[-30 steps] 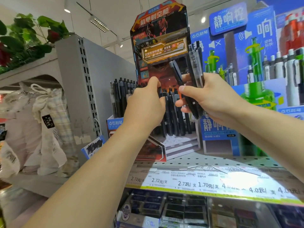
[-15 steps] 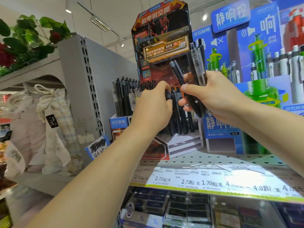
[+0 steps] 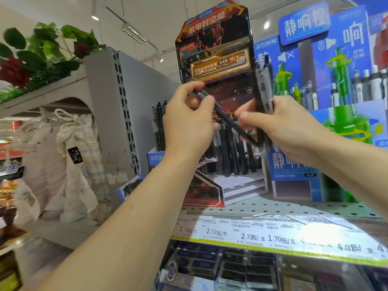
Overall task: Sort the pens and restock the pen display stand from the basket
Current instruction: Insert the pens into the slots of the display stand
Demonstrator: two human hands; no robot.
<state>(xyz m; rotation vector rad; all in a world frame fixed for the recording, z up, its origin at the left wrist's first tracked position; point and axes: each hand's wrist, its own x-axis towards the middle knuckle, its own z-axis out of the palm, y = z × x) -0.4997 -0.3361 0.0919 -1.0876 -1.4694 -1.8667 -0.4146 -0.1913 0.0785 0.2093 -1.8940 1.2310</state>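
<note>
My left hand (image 3: 189, 120) pinches one black pen (image 3: 227, 119) by its top; my right hand (image 3: 287, 127) grips a bundle of pens (image 3: 264, 89), count unclear, before the display stand (image 3: 216, 38).

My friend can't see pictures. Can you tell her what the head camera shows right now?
Two bare hands sort black pens before a red pen stand on a shop shelf. The left hand pinches the top of one slanted pen; the right hand holds a bunch upright. More pens stand in the stand.
</note>
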